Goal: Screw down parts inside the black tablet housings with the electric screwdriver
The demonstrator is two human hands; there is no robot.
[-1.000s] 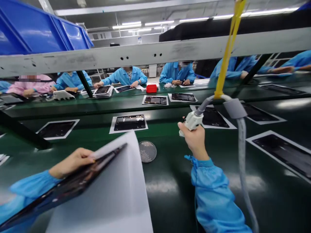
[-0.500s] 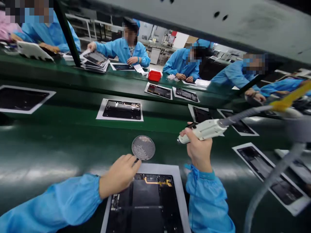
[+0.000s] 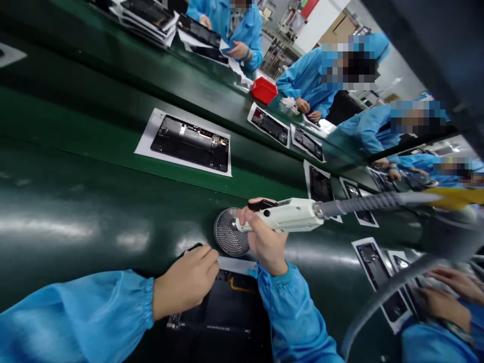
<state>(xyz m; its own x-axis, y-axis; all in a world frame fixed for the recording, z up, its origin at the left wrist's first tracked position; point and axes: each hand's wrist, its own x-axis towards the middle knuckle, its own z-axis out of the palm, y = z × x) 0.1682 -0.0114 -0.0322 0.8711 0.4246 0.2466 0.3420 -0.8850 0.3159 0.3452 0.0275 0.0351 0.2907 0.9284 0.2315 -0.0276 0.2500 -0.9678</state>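
Observation:
My right hand [image 3: 264,237] grips a white electric screwdriver [image 3: 283,214], its tip over a round perforated metal disc [image 3: 229,232]. A grey hose [image 3: 359,202] runs from the tool's rear to the right. My left hand [image 3: 185,282] lies curled on the far edge of a dark tablet housing [image 3: 215,312], which sits on a white sheet [image 3: 236,264]. A thin gold strip [image 3: 242,288] shows on the housing. Both my sleeves and hands cover much of it, and its near part runs out of the picture.
A green conveyor belt [image 3: 75,191] carries several dark panels on white sheets, such as one [image 3: 189,143] ahead. Co-workers in blue sit across it near a red box [image 3: 264,91]. A co-worker's hands [image 3: 446,297] work at the lower right.
The whole view has tilted strongly. My right hand and screwdriver have swung left over the disc. My left hand has moved onto the housing's far edge, and the housing sits lower in view.

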